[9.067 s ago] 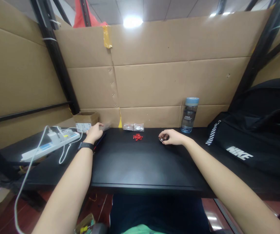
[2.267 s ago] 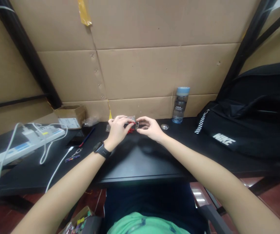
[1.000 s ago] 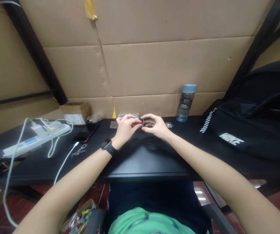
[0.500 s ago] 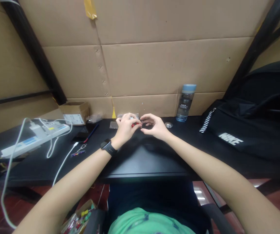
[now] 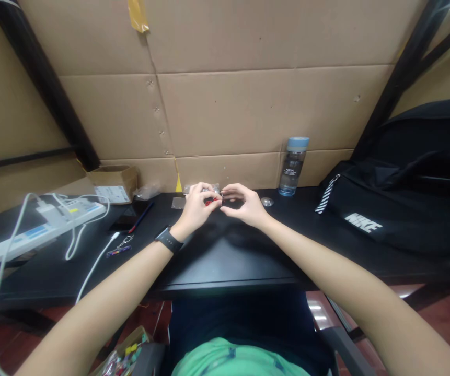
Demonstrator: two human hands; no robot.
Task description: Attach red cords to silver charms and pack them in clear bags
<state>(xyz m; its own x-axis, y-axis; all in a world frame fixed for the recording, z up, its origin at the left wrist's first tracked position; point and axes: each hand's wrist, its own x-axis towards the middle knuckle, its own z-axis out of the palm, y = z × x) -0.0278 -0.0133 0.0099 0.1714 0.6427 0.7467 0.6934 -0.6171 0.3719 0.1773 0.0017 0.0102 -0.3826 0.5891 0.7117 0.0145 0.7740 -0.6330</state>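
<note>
Red bits (image 5: 210, 202) by thumb of L hand (image 5: 196, 206), can't tell if pinched; R hand (image 5: 245, 205) curved, hold unclear. L hand part-blocks clear pkts (image 5: 215, 187) behind; shiny disc (image 5: 267, 201), AQUA btl (image 5: 293, 167), blk bag (image 5: 401, 198) to R.

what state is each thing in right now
left hand, fingers bent at the red cord, exact grip unclear
right hand, curved, thumb and fingers apart, grip unclear
bottle, upright, lid on
box, open at top
phone, flat, screen dark
plug, in power strip
white cable, connector end loose
bag, unclear whether zipped
</note>
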